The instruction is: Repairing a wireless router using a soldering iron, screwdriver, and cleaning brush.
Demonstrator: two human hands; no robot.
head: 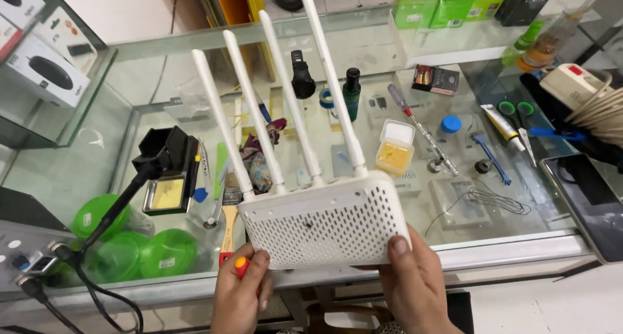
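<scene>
White plastic meets both sets of fingers: the left hand (241, 295) pinches the lower left corner of the router (324, 224), with what looks like a red-and-yellow screwdriver handle (240, 266) tucked in its grip; the right hand (415, 285) clamps the lower right corner, thumb on the perforated face. The router's four antennas (285, 100) point up, above the glass surface (519, 243). Behind the router sits a yellow-filled plastic box (394, 154).

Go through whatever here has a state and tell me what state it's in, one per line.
Router: held up in both hands, perforated underside showing, four antennas raised.
Left hand: grips the router's corner and an orange-handled screwdriver.
Right hand: grips the router's right edge.
Small plastic box: lid open.
Phone: screen dark.
</scene>
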